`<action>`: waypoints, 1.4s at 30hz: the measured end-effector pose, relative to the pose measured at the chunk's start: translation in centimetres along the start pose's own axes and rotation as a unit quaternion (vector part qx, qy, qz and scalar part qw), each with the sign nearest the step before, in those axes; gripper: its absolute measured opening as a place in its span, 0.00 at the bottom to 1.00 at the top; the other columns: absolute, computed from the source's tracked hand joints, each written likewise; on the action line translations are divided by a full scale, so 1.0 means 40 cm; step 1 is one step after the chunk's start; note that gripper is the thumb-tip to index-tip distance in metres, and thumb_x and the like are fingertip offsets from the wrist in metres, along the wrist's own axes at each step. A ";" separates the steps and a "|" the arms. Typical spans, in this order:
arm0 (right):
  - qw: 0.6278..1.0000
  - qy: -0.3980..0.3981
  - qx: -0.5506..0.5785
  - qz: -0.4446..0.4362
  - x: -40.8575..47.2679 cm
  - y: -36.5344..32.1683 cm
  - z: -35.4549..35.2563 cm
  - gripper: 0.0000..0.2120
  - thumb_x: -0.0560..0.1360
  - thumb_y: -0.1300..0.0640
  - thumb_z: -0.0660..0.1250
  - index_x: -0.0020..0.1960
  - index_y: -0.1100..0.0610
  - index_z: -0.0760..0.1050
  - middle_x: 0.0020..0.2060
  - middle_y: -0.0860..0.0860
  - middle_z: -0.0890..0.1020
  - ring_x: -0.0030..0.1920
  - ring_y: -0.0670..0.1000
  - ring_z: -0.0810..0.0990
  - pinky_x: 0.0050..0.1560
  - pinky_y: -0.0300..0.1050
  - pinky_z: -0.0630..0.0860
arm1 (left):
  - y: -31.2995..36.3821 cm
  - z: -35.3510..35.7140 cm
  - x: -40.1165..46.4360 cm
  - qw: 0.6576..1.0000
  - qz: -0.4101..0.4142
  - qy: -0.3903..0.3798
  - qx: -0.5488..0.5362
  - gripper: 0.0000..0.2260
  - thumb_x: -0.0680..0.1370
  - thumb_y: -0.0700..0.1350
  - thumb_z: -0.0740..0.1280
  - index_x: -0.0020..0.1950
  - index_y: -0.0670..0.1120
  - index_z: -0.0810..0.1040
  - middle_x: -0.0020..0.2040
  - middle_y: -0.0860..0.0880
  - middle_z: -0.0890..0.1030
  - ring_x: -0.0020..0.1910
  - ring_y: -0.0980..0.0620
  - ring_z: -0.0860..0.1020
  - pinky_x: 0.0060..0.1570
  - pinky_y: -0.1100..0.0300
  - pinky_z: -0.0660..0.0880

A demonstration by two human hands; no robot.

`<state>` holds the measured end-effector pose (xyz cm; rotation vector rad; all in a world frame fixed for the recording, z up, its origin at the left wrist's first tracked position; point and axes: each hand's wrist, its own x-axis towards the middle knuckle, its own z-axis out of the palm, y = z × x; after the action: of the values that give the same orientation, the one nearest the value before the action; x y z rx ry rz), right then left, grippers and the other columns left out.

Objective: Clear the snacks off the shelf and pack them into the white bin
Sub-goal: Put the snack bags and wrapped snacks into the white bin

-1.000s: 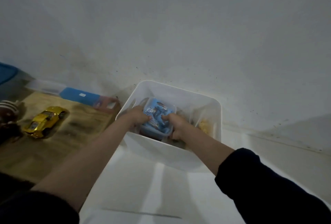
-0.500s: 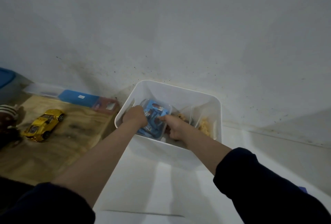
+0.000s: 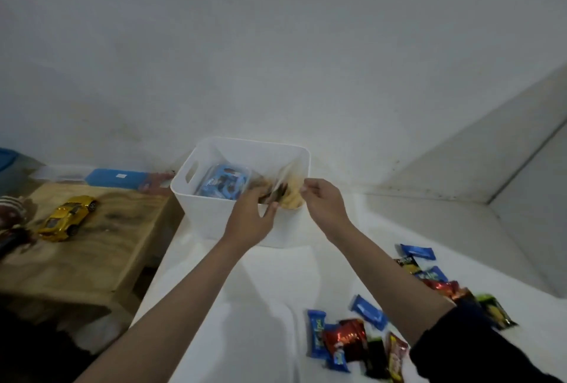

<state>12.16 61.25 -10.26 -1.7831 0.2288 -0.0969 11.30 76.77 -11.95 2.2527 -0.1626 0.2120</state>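
We can read no text anywhere: the print on the snack wrappers [image 3: 346, 341] on the shelf and on the blue pack [image 3: 225, 184] in the bin is too blurred.

White shelf [image 3: 276, 284]: white bin [image 3: 214, 217], scattered snack packets [image 3: 346, 341].

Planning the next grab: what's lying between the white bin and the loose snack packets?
Nothing but bare white shelf separates the white bin from the snack packets; the head view shows this.

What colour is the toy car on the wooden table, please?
Yellow-gold, seen in the head view: toy car.
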 end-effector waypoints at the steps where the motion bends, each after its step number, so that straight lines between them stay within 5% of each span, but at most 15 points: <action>1: 1.000 0.014 -0.007 -0.012 -0.040 0.023 -0.046 0.11 0.76 0.59 0.65 0.58 0.58 0.76 0.50 0.50 0.80 0.51 0.48 0.78 0.54 0.38 0.72 | 0.015 0.027 -0.039 1.000 -0.003 -0.003 -0.002 0.17 0.77 0.46 0.67 0.63 0.41 0.74 0.60 0.43 0.78 0.60 0.46 0.75 0.54 0.64 0.67; 10: 0.985 0.039 -0.158 0.066 -0.375 0.381 -0.384 0.16 0.78 0.57 0.63 0.65 0.58 0.71 0.61 0.52 0.74 0.63 0.51 0.72 0.57 0.41 0.68 | 0.094 0.310 -0.400 0.987 -0.062 -0.150 0.007 0.24 0.76 0.51 0.66 0.70 0.45 0.67 0.69 0.47 0.69 0.69 0.49 0.67 0.64 0.61 0.63; 14: 0.964 0.043 -0.252 0.078 -0.506 0.512 -0.501 0.18 0.76 0.56 0.65 0.65 0.59 0.71 0.62 0.56 0.73 0.65 0.55 0.70 0.62 0.45 0.67 | 0.115 0.404 -0.559 0.982 -0.102 -0.153 0.043 0.27 0.74 0.52 0.69 0.69 0.45 0.67 0.68 0.44 0.67 0.68 0.45 0.66 0.64 0.56 0.65; 18: 0.934 0.056 -0.349 0.056 -0.601 0.601 -0.589 0.24 0.72 0.52 0.68 0.63 0.62 0.72 0.61 0.62 0.74 0.64 0.63 0.70 0.62 0.54 0.67 | 0.121 0.479 -0.700 0.958 -0.152 -0.213 0.120 0.52 0.64 0.68 0.70 0.77 0.45 0.50 0.78 0.43 0.47 0.76 0.41 0.48 0.73 0.47 0.54; 21: 0.910 0.044 -0.397 0.113 -0.637 0.640 -0.634 0.36 0.71 0.41 0.67 0.73 0.56 0.61 0.73 0.62 0.60 0.72 0.64 0.59 0.68 0.63 0.60 | 0.122 0.527 -0.759 0.931 -0.172 -0.259 0.195 0.64 0.55 0.77 0.65 0.77 0.47 0.37 0.76 0.42 0.34 0.76 0.40 0.40 0.72 0.40 0.50; 29: 0.886 -0.009 -0.447 0.121 -0.604 0.704 -0.634 0.58 0.59 0.20 0.56 0.77 0.48 0.38 0.77 0.54 0.37 0.76 0.61 0.38 0.68 0.74 0.48 | 0.108 0.581 -0.751 0.922 -0.213 -0.223 0.236 0.68 0.52 0.77 0.67 0.75 0.48 0.31 0.74 0.40 0.29 0.75 0.38 0.34 0.71 0.35 0.47; 33: 0.869 -0.005 -0.474 0.143 -0.545 0.723 -0.629 0.60 0.53 0.16 0.50 0.75 0.42 0.33 0.76 0.54 0.34 0.74 0.65 0.34 0.66 0.76 0.46 | 0.077 0.590 -0.694 0.919 -0.215 -0.229 0.237 0.73 0.43 0.80 0.64 0.72 0.52 0.25 0.72 0.40 0.25 0.73 0.37 0.31 0.68 0.31 0.47; 37: 0.853 -0.006 -0.494 0.165 -0.452 0.721 -0.660 0.60 0.54 0.17 0.57 0.74 0.39 0.32 0.75 0.54 0.32 0.73 0.67 0.32 0.65 0.78 0.47 | 0.048 0.616 -0.599 0.918 -0.167 -0.252 0.255 0.70 0.39 0.82 0.58 0.69 0.59 0.23 0.72 0.40 0.25 0.72 0.34 0.30 0.66 0.28 0.47; 42: 0.847 -0.016 -0.502 0.173 -0.327 0.715 -0.658 0.58 0.54 0.18 0.59 0.71 0.34 0.28 0.75 0.53 0.32 0.72 0.70 0.32 0.63 0.79 0.50 | 0.025 0.660 -0.505 0.925 -0.066 -0.274 0.253 0.63 0.43 0.82 0.59 0.72 0.67 0.34 0.76 0.43 0.31 0.73 0.34 0.32 0.65 0.27 0.44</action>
<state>-8.52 32.86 -31.44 -2.7445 0.6618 0.3879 -6.06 56.65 -31.97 2.7766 -0.2735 -0.5166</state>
